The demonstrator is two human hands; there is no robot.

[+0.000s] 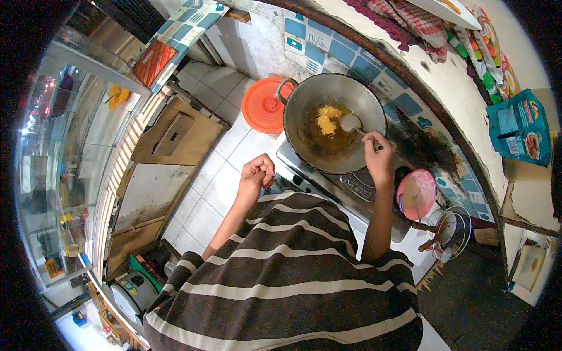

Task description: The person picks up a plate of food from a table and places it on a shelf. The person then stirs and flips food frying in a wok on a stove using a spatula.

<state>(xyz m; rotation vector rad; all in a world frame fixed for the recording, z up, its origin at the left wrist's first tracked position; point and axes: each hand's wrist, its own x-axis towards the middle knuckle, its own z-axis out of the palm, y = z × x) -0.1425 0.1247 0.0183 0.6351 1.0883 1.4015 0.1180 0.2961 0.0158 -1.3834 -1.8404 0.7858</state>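
A large metal wok (363, 96) stands on the gas stove (357, 186), with dark oil in its bottom. Near the middle of the oil lies a clump of yellow, fried-looking food (328, 119). My right hand (379, 157) is closed around the handle of a metal spatula (350, 121) over the wok's near right rim. The spatula's head is in the wok, just right of the food. My left hand (256, 172) is held in a loose fist left of the stove, away from the wok, and I see nothing in it.
An orange lidded bucket (263, 105) stands left of the wok. Right of the stove are a pink bowl (417, 194) and a wire basket (453, 234). A teal packet (519, 127) hangs at the far right. Wooden cabinets (170, 137) line the left.
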